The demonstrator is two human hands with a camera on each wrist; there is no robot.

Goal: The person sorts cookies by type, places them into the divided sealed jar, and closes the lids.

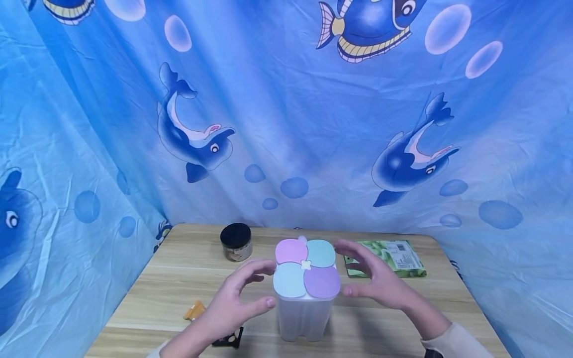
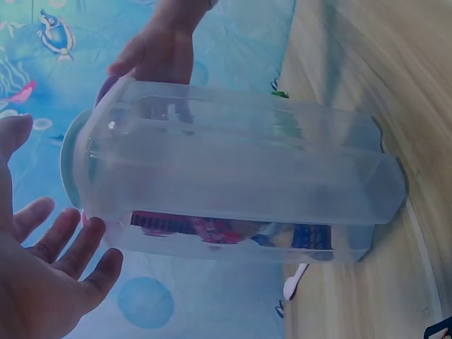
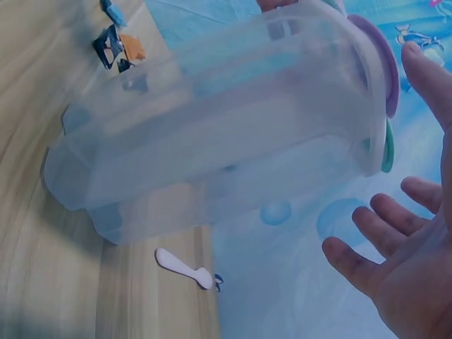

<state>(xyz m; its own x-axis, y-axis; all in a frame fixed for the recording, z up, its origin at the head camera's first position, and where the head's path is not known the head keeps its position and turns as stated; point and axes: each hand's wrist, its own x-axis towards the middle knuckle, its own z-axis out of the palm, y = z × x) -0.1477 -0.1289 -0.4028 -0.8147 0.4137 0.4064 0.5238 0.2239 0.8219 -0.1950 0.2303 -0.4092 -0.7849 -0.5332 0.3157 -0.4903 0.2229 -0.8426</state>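
Note:
A tall translucent storage container (image 1: 304, 318) stands upright on the table. Its lid (image 1: 322, 282) carries petal-shaped flaps in pink, mint, pale blue and purple. To the left, my left hand (image 1: 237, 296) has its fingers spread loosely close to the lid's edge; I cannot tell whether they touch it. Across from it, my right hand (image 1: 380, 281) is spread beside the lid, with a gap in between. Through the container's wall, the left wrist view shows a red and blue packet (image 2: 226, 229) in one compartment.
A black-lidded jar (image 1: 236, 243) stands at the back left. Behind my right hand lies a green packet (image 1: 409, 259). Orange (image 1: 194, 311) and black wrapped pieces (image 1: 230, 340) lie near my left forearm. A white spoon-like piece (image 3: 183, 267) lies behind the container. Blue curtains (image 1: 286, 124) surround the table.

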